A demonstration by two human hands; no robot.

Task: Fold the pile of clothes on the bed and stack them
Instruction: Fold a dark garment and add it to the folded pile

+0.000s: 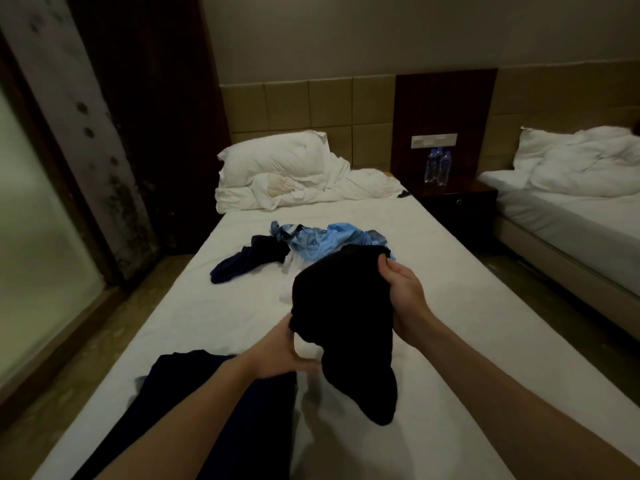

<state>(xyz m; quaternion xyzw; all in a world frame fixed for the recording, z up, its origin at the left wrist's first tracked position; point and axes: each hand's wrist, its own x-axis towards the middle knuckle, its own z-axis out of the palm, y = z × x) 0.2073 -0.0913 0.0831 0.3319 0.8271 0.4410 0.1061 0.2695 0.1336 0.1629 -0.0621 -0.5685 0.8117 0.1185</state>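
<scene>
A: Right hand (403, 289) gripping the top edge of a black garment (346, 317), lifted above the bed (467, 341). Left hand (280, 351) pinching its lower left edge.

B: Hanging crumpled, not yet folded?

A: Yes, lower end touching the sheet. Just beside the left arm, a navy piece (207, 393) lying flat, maybe finished, hard to tell.

B: And left to do?

A: Further up the bed, the pile (311, 240): blue, white, dark items, all loose. Probably early in the task. No real stack seen yet.

B: Any containers?

A: Only two bottles (438, 166) on the nightstand (457, 199), contents not clear.
</scene>
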